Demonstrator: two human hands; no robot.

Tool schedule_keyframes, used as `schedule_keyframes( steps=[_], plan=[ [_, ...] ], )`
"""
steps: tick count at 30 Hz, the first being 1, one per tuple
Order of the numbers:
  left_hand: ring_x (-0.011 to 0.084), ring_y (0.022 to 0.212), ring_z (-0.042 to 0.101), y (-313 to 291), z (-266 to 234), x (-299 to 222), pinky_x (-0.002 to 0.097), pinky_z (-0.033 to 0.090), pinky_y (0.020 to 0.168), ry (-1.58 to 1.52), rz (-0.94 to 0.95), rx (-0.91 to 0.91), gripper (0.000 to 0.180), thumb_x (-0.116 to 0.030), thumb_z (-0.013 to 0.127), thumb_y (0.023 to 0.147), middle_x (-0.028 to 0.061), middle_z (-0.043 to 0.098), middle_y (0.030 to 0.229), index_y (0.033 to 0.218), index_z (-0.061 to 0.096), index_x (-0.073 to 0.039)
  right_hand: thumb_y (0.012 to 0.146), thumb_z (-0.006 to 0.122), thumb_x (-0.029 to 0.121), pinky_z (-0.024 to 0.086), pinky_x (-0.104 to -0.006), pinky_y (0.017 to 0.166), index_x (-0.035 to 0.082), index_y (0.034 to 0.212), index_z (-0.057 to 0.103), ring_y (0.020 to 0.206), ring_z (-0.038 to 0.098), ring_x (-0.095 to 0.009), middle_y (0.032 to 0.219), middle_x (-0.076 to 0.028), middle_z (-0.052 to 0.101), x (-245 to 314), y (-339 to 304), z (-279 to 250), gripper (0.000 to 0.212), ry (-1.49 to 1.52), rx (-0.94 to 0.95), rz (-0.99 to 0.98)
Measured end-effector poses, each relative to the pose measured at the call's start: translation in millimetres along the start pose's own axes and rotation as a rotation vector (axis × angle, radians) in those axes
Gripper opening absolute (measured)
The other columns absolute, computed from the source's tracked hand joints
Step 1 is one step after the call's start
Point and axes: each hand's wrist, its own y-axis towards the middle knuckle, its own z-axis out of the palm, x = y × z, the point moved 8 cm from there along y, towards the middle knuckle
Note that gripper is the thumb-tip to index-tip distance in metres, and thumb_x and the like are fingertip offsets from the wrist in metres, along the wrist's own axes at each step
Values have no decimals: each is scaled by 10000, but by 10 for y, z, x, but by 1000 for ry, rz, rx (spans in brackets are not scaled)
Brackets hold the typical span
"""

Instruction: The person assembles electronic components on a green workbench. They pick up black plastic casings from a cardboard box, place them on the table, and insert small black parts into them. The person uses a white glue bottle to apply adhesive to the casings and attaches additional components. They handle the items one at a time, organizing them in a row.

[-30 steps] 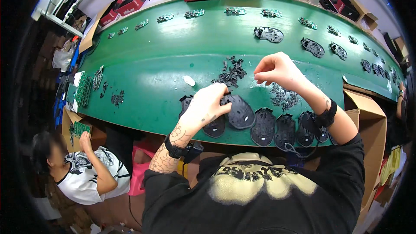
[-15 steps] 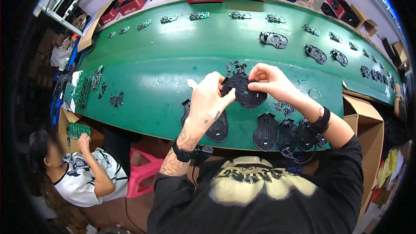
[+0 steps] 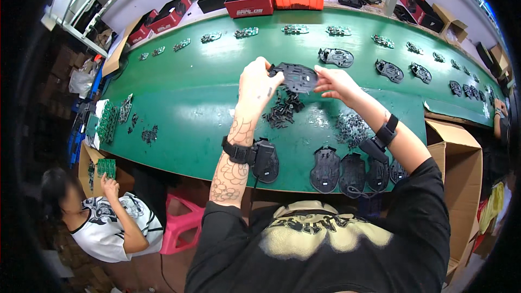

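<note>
A black plastic mouse bottom shell [image 3: 297, 77] is lifted above the green bench, its inner side with ribs and posts facing up. My left hand [image 3: 257, 85] grips its left end between thumb and fingers. At the right end, my right hand [image 3: 337, 83] has its thumb and fingertips around the edge. Below the shell lies a pile of small black plastic parts [image 3: 283, 111]. Nearer my right forearm is a heap of tiny dark and shiny pieces [image 3: 351, 130]. Several more shells [image 3: 325, 170] lie along the near edge, and one [image 3: 266, 165] is partly behind my left wrist strap.
Circuit boards [image 3: 296, 29] and fitted shells [image 3: 336, 57] stand in rows on the far green strip [image 3: 233, 57]. Behind are an orange bin [image 3: 298, 1] and a red box [image 3: 249, 6]. At left, a co-worker holds a green board [image 3: 106, 168]; a pink stool [image 3: 182, 222] stands nearby.
Both hands have moved away from me with the shell, toward the far strip, uncovering the small black parts. My right hand has shifted from over the shell to its right edge.
</note>
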Motion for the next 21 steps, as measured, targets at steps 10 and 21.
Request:
schedule_keyframes(
  steps=[10,21],
  plan=[
    [392,840,665,450,458,599,426,533,770,79,-110,-67,423,-306,769,711,242,677,871,917,643,41,736,730,181,519,-417,726,9,825,725,766,660,-340,771,-175,684,56,-178,550,194,-766,31,-722],
    [349,862,687,786,1096,1005,402,537,803,-28,-157,-41,516,-323,780,736,229,697,919,1045,641,65,708,672,87,530,-416,734,45,797,710,788,667,-338,791,-154,687,70,-382,572,105,-911,120,-620]
  ],
)
